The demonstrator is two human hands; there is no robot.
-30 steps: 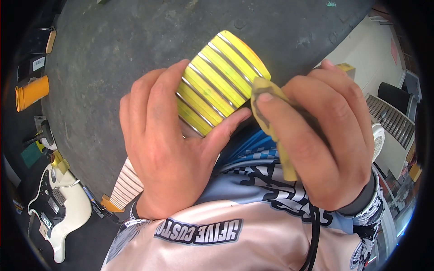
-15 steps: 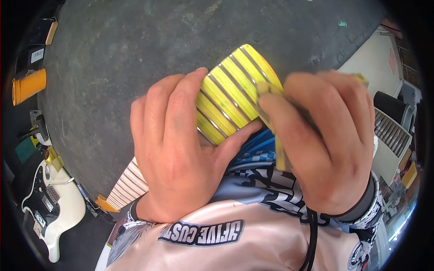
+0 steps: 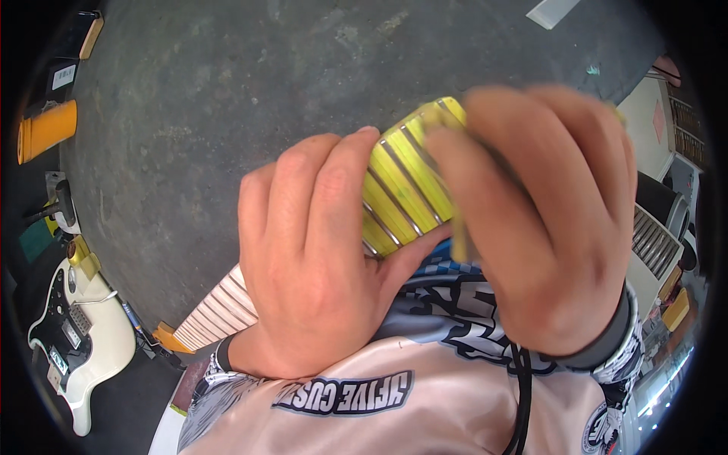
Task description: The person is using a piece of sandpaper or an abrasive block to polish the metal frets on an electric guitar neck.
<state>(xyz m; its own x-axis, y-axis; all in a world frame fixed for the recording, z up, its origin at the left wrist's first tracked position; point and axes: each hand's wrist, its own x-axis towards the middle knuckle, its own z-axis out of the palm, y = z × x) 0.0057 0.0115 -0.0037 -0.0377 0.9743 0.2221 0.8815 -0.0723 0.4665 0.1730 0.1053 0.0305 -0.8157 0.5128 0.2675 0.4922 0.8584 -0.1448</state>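
A guitar neck (image 3: 413,178) with metal frets slants across my lap; its upper fretboard looks bright yellow, the lower part beyond my wrist pale. My left hand (image 3: 311,258) is wrapped around the neck, fingers over its far edge and thumb along the near side. Over the upper end of the frets is my right hand (image 3: 553,220), blurred by motion. Its fingers close on a thin piece with dull yellow edges, mostly covered by the hand, so I cannot make out its kind.
A dark, worn tabletop (image 3: 182,91) spreads behind the neck. At the left lie a white electric guitar body (image 3: 114,330) and an orange object (image 3: 49,129). A white strip (image 3: 552,10) rests near the far edge. A slatted grey panel (image 3: 656,239) stands at the right.
The neck and my left hand have shifted slightly right and down in the picture. My right hand has moved upward over the neck's upper end. The white strip has come into view.
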